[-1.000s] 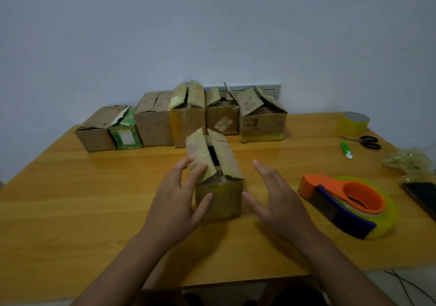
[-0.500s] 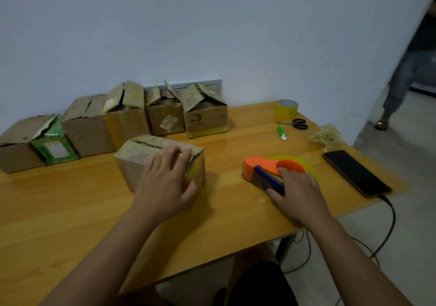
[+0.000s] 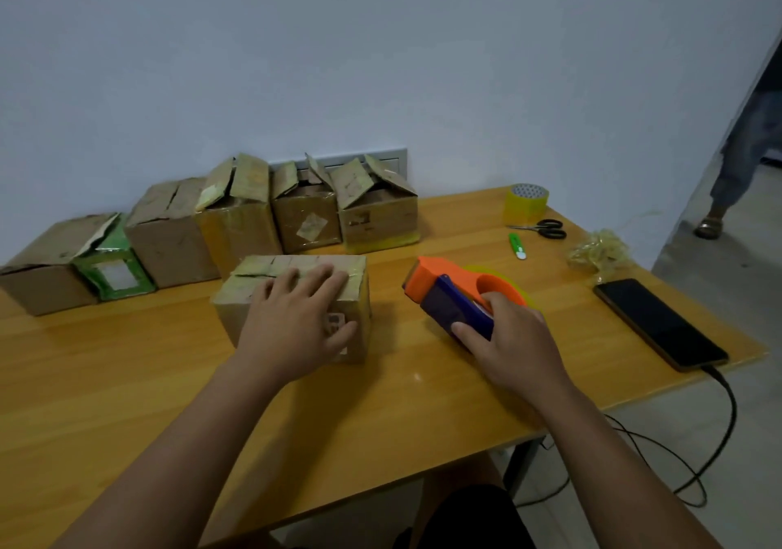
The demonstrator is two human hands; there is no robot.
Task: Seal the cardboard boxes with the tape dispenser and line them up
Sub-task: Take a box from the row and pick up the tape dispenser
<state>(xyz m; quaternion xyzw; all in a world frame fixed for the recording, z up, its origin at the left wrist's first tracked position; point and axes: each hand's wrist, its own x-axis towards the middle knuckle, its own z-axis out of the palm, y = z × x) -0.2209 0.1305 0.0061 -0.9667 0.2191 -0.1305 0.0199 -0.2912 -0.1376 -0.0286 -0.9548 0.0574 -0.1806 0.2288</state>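
Head view: left hand (image 3: 296,320) lies flat, fingers spread, pressing the flaps of the worn cardboard box (image 3: 292,303) at table centre; right hand (image 3: 512,337) at 3 o'clock of it curls round the orange-and-blue tape dispenser (image 3: 461,294) resting on the glossy wooden table (image 3: 127,400). Risk: creased, springy flaps may pop open if pressure eases before tape lands. Unsealed boxes (image 3: 237,218) stand at 12 o'clock.

Your left hand (image 3: 296,320) rests on the near box (image 3: 292,294); tape dispenser (image 3: 457,294) just right under your right hand (image 3: 508,337); box row (image 3: 237,218) behind; phone (image 3: 660,324) far right.
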